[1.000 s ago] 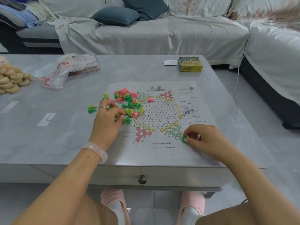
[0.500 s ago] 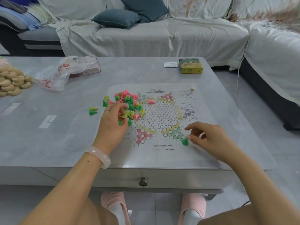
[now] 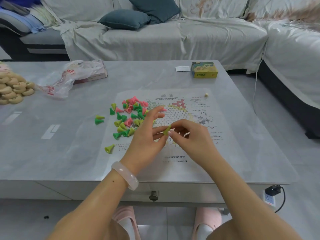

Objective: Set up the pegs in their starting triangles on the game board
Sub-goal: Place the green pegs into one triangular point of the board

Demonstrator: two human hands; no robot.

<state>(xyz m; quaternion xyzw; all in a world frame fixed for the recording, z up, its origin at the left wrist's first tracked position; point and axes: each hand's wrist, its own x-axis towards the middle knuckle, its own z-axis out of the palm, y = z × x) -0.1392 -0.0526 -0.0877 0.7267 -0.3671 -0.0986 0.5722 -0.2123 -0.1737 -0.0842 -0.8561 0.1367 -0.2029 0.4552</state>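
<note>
A paper game board [image 3: 176,116] with a hexagon star grid lies on the grey table. A heap of pink, green and yellow-green cone pegs [image 3: 129,115] covers its left side. Both hands meet above the middle of the board. My left hand [image 3: 147,135] and my right hand [image 3: 192,135] each pinch the same yellow-green peg [image 3: 167,130] between their fingertips. A lone yellow-green peg [image 3: 109,148] lies at the board's lower left, and two more pegs [image 3: 99,119] sit off the board to the left. My hands hide the board's near triangles.
A yellow box [image 3: 204,69] and a white slip [image 3: 182,68] sit at the table's far right. A small die [image 3: 206,95] lies by the board's top right. A plastic bag [image 3: 69,78] and a pile of biscuits [image 3: 13,89] are far left. A sofa stands behind.
My left hand left the peg heap and rose toward the board's middle with a yellow-green peg. My right hand left the green peg at the lower right triangle and came over to meet it.
</note>
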